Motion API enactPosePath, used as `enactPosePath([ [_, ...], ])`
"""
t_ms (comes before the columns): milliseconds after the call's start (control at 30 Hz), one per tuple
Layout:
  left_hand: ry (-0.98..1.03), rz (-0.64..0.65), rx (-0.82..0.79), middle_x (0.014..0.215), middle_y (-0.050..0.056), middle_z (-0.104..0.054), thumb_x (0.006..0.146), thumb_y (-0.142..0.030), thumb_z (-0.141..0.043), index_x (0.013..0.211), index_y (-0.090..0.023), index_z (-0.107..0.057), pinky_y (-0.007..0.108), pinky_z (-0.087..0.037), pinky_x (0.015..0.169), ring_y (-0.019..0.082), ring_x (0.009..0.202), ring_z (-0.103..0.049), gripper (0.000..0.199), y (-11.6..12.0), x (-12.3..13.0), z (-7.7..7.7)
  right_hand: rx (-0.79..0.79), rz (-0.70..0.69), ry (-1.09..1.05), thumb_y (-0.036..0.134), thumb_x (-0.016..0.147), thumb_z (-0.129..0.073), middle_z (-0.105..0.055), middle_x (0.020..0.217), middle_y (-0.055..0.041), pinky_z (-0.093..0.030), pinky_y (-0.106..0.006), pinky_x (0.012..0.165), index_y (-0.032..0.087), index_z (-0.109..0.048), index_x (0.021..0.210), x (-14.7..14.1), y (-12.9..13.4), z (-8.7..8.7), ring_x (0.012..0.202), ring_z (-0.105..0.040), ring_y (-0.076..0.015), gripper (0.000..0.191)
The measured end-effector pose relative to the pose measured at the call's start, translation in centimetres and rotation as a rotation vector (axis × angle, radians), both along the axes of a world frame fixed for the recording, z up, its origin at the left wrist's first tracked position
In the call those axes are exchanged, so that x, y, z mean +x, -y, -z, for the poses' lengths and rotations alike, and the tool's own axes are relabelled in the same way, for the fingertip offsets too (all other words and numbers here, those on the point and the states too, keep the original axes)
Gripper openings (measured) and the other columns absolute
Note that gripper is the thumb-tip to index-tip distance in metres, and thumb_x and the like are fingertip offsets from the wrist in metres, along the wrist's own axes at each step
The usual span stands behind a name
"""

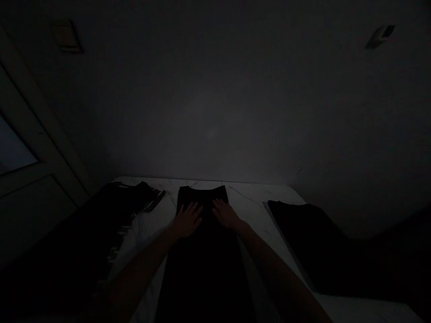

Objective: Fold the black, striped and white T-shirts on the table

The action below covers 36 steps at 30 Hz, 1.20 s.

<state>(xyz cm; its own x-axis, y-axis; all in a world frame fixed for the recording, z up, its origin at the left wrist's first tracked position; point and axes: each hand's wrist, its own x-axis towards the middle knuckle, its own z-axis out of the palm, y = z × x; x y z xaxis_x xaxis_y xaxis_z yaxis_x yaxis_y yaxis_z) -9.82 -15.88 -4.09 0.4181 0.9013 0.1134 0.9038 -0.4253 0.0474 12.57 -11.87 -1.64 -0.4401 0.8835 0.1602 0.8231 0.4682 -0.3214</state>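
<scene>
A long black garment [205,269] lies flat down the middle of the table, its curved top edge at the far end. Its exact kind is too dark to tell. On its left side rests my left hand [187,220], palm down with the fingers spread. My right hand [226,214] lies on the right side near the top edge, fingers stretched out and flat. Neither hand grips the cloth.
The white marbled table [249,190] meets a grey wall [208,103]. Dark garments [87,229] are piled at the left, and a dark folded cloth stack [323,246] lies at the right. A door [43,148] stands far left. The light is very dim.
</scene>
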Motion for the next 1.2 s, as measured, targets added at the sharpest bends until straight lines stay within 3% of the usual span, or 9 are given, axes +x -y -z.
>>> enactPosePath([
  [67,-0.004,-0.009,-0.013,0.165,0.011,-0.031,0.105,-0.046,-0.032,0.158,-0.025,-0.034,0.065,-0.026,0.118,0.033,0.152,-0.028,0.056,-0.5,-0.2,0.6,-0.013,-0.001,0.085,0.036,0.102,-0.041,-0.038,0.16,-0.0155,-0.023,-0.053,0.121,0.013,-0.046,0.151,0.3,0.0,1.6,0.15,-0.03,-0.0315,0.054],
  [167,0.002,-0.008,-0.003,0.165,0.009,-0.03,0.105,-0.047,-0.031,0.158,-0.028,-0.033,0.065,-0.024,0.118,0.032,0.153,-0.026,0.056,-1.9,-0.7,1.1,-0.011,0.016,0.195,0.04,0.105,-0.034,-0.032,0.163,-0.0133,-0.02,-0.052,0.122,0.015,-0.039,0.155,0.2,-0.8,2.7,0.152,-0.025,-0.0296,0.057],
  [400,-0.002,0.023,0.019,0.165,0.009,-0.032,0.105,-0.048,-0.03,0.158,-0.031,-0.034,0.064,-0.025,0.118,0.032,0.152,-0.029,0.055,-6.1,-1.4,1.6,0.018,0.061,0.206,0.042,0.105,-0.03,-0.033,0.163,-0.0131,-0.021,-0.051,0.121,0.016,-0.039,0.155,-0.6,-3.9,2.8,0.152,-0.026,-0.0292,0.058],
  [500,0.003,0.035,0.028,0.164,0.011,-0.033,0.106,-0.047,-0.028,0.157,-0.029,-0.035,0.065,-0.026,0.117,0.032,0.151,-0.03,0.055,-6.5,-1.3,1.1,0.016,0.075,0.202,0.043,0.105,-0.03,-0.033,0.163,-0.0131,-0.022,-0.05,0.121,0.016,-0.039,0.156,-0.8,-4.1,2.4,0.152,-0.027,-0.0285,0.058],
  [633,0.009,0.053,0.074,0.165,0.013,-0.03,0.107,-0.045,-0.025,0.158,-0.024,-0.033,0.065,-0.025,0.118,0.031,0.152,-0.028,0.056,-3.4,-1.9,0.7,0.083,0.098,0.18,0.041,0.105,-0.028,-0.025,0.165,-0.0163,-0.021,-0.05,0.122,0.009,-0.029,0.159,-0.3,-1.7,1.8,0.154,-0.019,-0.0296,0.063],
  [733,-0.003,0.089,0.145,0.164,0.013,-0.034,0.106,-0.046,-0.027,0.158,-0.023,-0.034,0.065,-0.019,0.12,0.031,0.152,-0.028,0.057,1.3,-3.1,1.7,0.167,0.017,0.185,0.042,0.105,-0.031,-0.023,0.166,-0.0171,-0.02,-0.049,0.123,0.006,-0.024,0.16,0.7,2.5,2.4,0.155,-0.016,-0.0288,0.066],
  [867,-0.015,0.093,0.106,0.161,0.012,-0.039,0.106,-0.049,-0.027,0.158,-0.022,-0.033,0.06,-0.021,0.121,0.029,0.15,-0.034,0.06,6.8,-4.1,2.7,0.1,-0.052,0.226,0.046,0.105,-0.032,-0.032,0.162,-0.0178,-0.023,-0.05,0.122,0.007,-0.032,0.157,1.7,7.8,3.4,0.153,-0.024,-0.0294,0.066],
  [1000,-0.01,0.021,0.05,0.163,0.015,-0.034,0.107,-0.046,-0.022,0.159,-0.015,-0.029,0.063,-0.024,0.119,0.03,0.151,-0.032,0.061,9.0,-4.1,1.7,0.07,-0.032,0.222,0.049,0.106,-0.03,-0.03,0.163,-0.0178,-0.021,-0.051,0.123,0.007,-0.033,0.157,1.6,9.9,2.7,0.154,-0.02,-0.0294,0.066],
  [1200,-0.017,0.026,0.025,0.161,0.015,-0.038,0.107,-0.044,-0.022,0.157,-0.017,-0.035,0.067,-0.023,0.118,0.031,0.15,-0.034,0.058,11.4,-4.9,0.2,-0.048,-0.035,0.262,0.047,0.105,-0.031,-0.027,0.164,-0.0183,-0.02,-0.054,0.123,0.005,-0.032,0.157,1.1,12.2,1.2,0.153,-0.02,-0.0305,0.066],
])
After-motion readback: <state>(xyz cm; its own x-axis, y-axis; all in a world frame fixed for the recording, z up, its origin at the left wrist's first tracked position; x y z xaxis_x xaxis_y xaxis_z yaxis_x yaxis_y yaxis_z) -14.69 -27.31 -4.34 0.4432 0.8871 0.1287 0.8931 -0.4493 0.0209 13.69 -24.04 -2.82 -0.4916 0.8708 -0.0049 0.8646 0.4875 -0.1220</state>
